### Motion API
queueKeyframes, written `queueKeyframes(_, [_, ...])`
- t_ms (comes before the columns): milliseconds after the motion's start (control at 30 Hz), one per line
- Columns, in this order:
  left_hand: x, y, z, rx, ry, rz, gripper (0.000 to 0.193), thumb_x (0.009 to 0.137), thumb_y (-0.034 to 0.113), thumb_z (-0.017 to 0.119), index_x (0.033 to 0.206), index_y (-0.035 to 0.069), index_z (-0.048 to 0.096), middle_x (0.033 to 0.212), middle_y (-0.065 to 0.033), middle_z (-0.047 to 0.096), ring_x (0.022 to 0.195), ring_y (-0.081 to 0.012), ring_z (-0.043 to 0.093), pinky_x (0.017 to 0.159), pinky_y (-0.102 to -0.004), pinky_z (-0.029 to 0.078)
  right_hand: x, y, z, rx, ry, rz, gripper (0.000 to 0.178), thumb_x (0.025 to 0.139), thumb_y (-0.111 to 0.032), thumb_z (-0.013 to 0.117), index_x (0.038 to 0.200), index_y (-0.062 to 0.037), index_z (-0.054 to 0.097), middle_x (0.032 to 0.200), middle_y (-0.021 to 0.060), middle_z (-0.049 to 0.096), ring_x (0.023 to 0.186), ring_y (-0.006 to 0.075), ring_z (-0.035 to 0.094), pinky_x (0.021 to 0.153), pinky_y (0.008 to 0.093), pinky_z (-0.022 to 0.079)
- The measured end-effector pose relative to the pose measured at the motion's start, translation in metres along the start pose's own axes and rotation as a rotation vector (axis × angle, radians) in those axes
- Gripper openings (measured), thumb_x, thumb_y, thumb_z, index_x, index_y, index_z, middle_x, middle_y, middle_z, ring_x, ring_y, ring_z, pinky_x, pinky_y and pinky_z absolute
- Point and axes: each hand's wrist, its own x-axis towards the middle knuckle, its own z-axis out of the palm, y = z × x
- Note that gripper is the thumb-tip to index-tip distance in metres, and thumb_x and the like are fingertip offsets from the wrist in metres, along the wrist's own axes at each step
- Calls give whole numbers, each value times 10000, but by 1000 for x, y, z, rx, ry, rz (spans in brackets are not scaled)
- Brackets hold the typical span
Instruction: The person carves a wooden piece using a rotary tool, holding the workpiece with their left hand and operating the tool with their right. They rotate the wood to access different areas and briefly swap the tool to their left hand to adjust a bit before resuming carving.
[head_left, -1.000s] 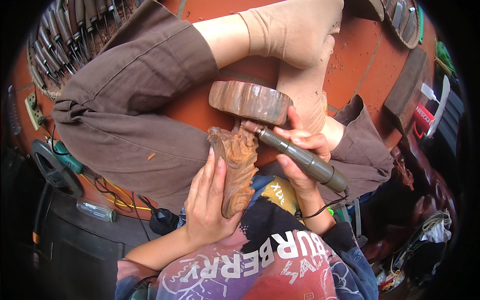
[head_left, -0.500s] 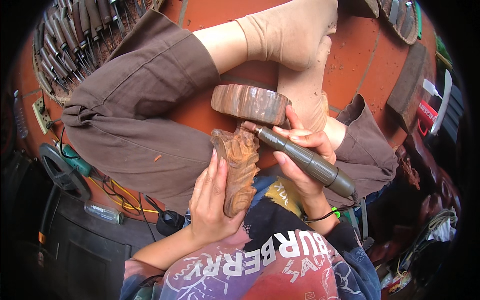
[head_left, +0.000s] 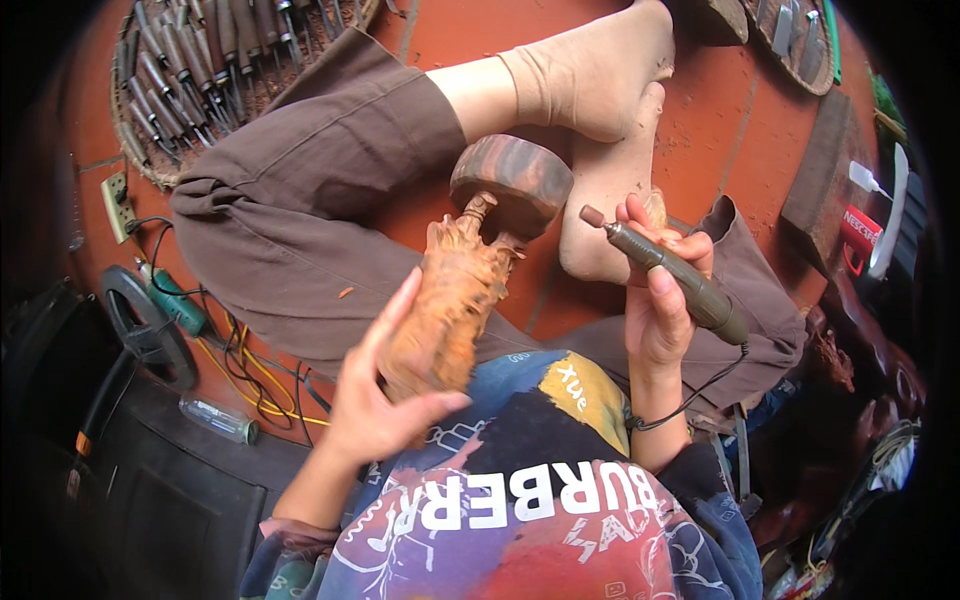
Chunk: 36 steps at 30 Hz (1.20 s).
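Terracotta-red tiles floor the workspace, strewn in places with brown shavings. Across them fold two legs in brown trousers, ending in two feet in tan socks. One large round tray at the upper left holds wooden-handled tools, well over a dozen and overlapping too much for an exact count. One dark wooden block lies at the right. One wood carving is held between the legs, in front of the shirt, tilted away from the body: orange-brown, rough and ridged along its length, narrowing to thin stems at a thick, rounded, darker base with smooth banded sides. Of two hands, the left hand grips the carving's near end, thumb across it; the right hand is closed around one olive rotary tool. Its single small reddish-brown bit stands apart from the carving, to its right.
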Motion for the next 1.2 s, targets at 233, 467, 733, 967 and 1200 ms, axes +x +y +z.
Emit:
queueKeyframes(233, [7,4,-42,-617,15,-183,810,839,265,659,1461,-45,242,1442,-206,399,1307,-289,451,1071,-392,383,0,-13,-4,34,-3,24,260,801,-81,704,963,-87,500,986,76,645,1200,377,555,1114,568,304])
queueKeyframes(467, [-16,1,-1,-365,550,172,579,942,275,616,1404,52,347,1399,-138,430,1289,-211,440,1071,-350,354,8,-15,-16,63,39,46,263,802,-67,697,980,-82,504,1001,49,623,1200,379,554,1102,552,328])
queueKeyframes(733, [101,47,-6,-113,451,719,236,885,152,497,1028,-29,547,873,-152,669,904,-211,633,904,-342,467,25,-36,-24,61,-234,37,328,773,-148,740,991,-84,503,1018,104,657,1213,392,537,1108,573,310])
queueKeyframes(967, [234,86,-50,-366,-540,585,245,832,246,471,791,11,528,812,-198,620,880,-274,602,921,-390,436,56,-36,-36,110,-461,234,322,724,-142,782,940,-82,552,957,146,686,1111,360,613,1102,601,301])
queueKeyframes(1200, [264,69,-31,-626,-544,567,219,824,211,482,717,31,544,710,-178,602,713,-288,575,775,-381,471,56,-1,-9,172,-364,551,218,764,-34,732,919,-51,580,953,109,646,1238,424,507,1098,515,335])
